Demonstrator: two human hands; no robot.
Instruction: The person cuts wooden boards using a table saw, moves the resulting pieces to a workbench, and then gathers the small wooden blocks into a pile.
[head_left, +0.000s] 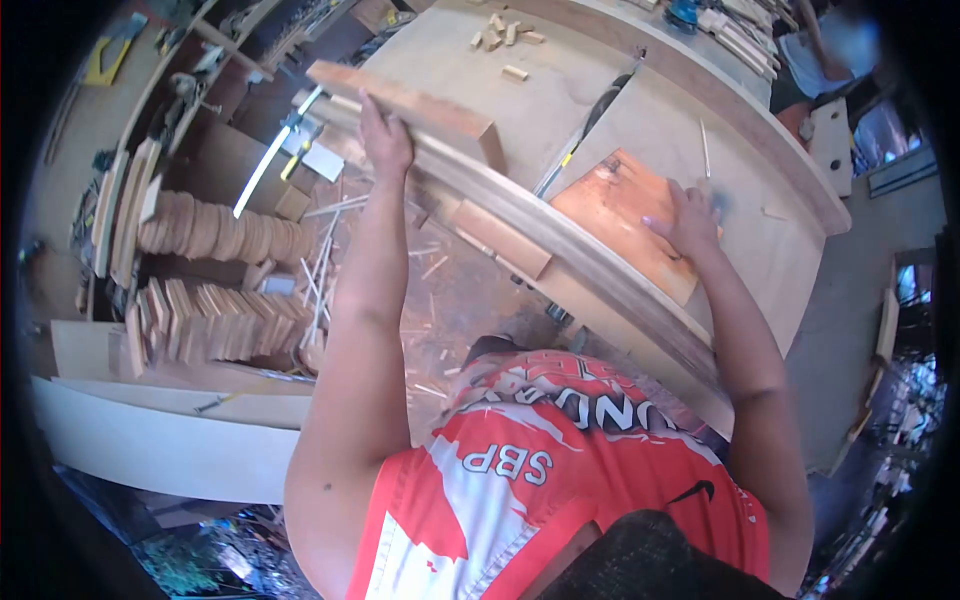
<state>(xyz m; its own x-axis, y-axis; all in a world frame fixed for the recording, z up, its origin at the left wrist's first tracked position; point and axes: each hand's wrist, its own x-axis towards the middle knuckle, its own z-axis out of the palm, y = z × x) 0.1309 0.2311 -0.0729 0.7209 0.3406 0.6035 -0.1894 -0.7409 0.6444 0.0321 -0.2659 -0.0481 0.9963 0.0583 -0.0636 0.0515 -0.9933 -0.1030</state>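
My left hand [386,140] is at the left end of the workbench, closed against the near side of a thick wooden plank [410,100] with one finger stretched up along it. Some of its fingers are hidden. My right hand [692,222] rests with fingers apart on an orange-brown wooden board [625,225] with dark knots, its thumb on the face and the other fingers near the right edge. That board lies on the workbench top [765,265]. Left of it is a handsaw [590,120], lying flat.
Small wood blocks [510,32] lie at the far side of the bench. A bar clamp [275,155] is by its left end. Stacked wood pieces [220,320] fill the left side. Offcuts litter the floor [440,310]. Another person [815,60] is at the upper right.
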